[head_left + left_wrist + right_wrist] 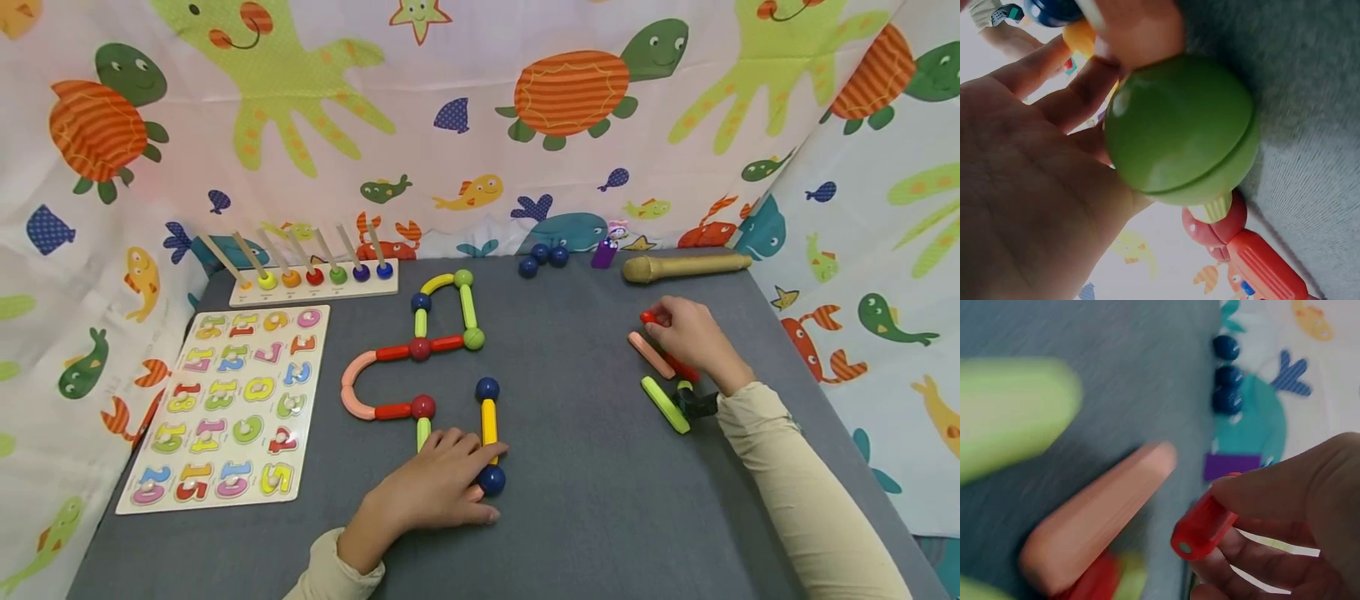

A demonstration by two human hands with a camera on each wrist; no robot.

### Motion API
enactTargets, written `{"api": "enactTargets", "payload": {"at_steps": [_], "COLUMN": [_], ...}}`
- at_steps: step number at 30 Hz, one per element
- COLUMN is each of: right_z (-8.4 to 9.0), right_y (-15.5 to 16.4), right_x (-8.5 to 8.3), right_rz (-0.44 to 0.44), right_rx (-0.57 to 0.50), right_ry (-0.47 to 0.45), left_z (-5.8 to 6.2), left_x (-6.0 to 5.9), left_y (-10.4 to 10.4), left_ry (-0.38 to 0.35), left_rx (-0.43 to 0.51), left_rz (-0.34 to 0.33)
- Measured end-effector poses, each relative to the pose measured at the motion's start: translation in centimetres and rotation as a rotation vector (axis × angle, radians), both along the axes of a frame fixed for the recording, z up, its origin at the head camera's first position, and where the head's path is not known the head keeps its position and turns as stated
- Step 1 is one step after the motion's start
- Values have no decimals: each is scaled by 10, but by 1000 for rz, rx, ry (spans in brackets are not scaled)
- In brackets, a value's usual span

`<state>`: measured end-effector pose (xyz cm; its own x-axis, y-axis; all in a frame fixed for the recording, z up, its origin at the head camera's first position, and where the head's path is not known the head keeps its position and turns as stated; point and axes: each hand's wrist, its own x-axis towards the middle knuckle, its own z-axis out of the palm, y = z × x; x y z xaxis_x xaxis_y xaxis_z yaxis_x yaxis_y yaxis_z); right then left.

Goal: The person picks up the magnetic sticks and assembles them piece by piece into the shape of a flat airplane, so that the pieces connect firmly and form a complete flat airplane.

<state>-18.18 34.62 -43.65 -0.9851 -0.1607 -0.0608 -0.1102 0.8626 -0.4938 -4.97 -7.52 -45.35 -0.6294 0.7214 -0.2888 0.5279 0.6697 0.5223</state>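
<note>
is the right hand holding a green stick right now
No, the right hand pinches a red stick between thumb and fingers.

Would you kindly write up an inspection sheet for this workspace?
Surface: grey tabletop, partly covered.
Job's things: rod-and-ball shape, partly hidden; peach rod and green rod to its right; three blue balls behind.
Clutter: number board and peg rack left; purple figure and gold microphone at back.
Grips: left grip over the shape's near end; right grip pinches a red rod.
Cables: nothing seen.
Surroundings: sea-creature curtain at back and sides.
</note>
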Motion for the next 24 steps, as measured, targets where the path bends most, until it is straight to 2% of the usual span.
{"api": "enactTargets", "payload": {"at_steps": [5, 10, 13, 19, 24], "right_z": [12, 12, 11, 4, -3], "right_y": [-32, -74, -103, -161, -200], "right_x": [-5, -8, -8, -3, 4], "right_rz": [22, 108, 158, 310, 433], "right_rx": [-103, -212, -284, -387, -408], "right_ry": [31, 37, 6, -32, -54], "left_z": [3, 2, 2, 3, 2], "left_x": [-1, 0, 1, 3, 2], "left_y": [4, 10, 11, 10, 6], "left_ry": [-50, -29, -6, 9, -2], "left_rx": [-9, -41, -50, -53, -24], "left_rz": [49, 59, 55, 50, 56]}}
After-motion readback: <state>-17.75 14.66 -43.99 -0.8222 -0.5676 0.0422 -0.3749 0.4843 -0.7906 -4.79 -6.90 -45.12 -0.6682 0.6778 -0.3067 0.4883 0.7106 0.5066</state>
